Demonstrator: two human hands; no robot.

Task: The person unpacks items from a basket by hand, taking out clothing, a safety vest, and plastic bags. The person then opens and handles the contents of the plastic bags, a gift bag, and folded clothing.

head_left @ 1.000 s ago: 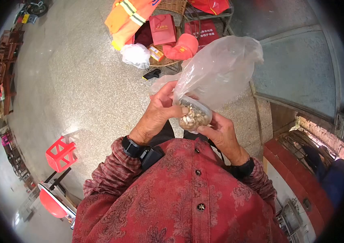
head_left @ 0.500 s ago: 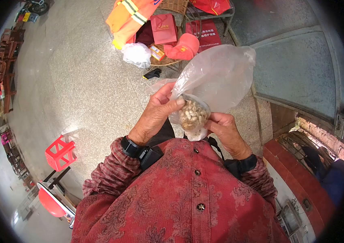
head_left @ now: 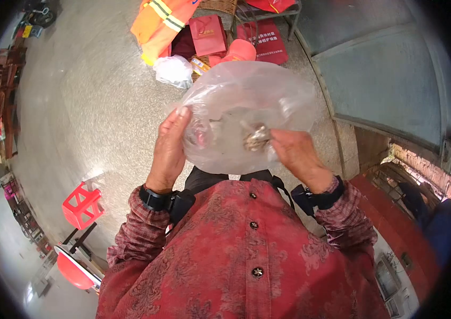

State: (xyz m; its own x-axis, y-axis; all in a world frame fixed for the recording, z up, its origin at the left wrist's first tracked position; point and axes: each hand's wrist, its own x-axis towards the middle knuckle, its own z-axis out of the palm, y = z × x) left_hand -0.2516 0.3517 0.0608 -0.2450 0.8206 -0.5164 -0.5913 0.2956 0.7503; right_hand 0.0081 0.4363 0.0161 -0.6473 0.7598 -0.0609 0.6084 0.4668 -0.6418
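A clear plastic bag [head_left: 225, 95] is spread wide in front of my red patterned shirt. At its left edge my left hand [head_left: 169, 141] grips the plastic between thumb and fingers. My right hand [head_left: 294, 151] is closed at the right side, pinching a small bundle of beige, nut-like pieces [head_left: 257, 139]. Their exact kind is too blurred to tell, and the fingertips are partly hidden. I cannot tell whether the bundle is inside the large bag or behind its film.
Ahead, a wicker chair holds a red paper bag [head_left: 208, 34], a red cap [head_left: 240, 51], a white plastic bag [head_left: 174, 71] and an orange reflective vest [head_left: 164, 24]. A red stool [head_left: 82, 205] stands at left. Blue-grey panels [head_left: 379, 74] rise at right.
The plastic bag has been spread open and drawn nearer. My left hand has moved left, off the beige pieces. The bundle, now by my right hand, shows smaller and more blurred.
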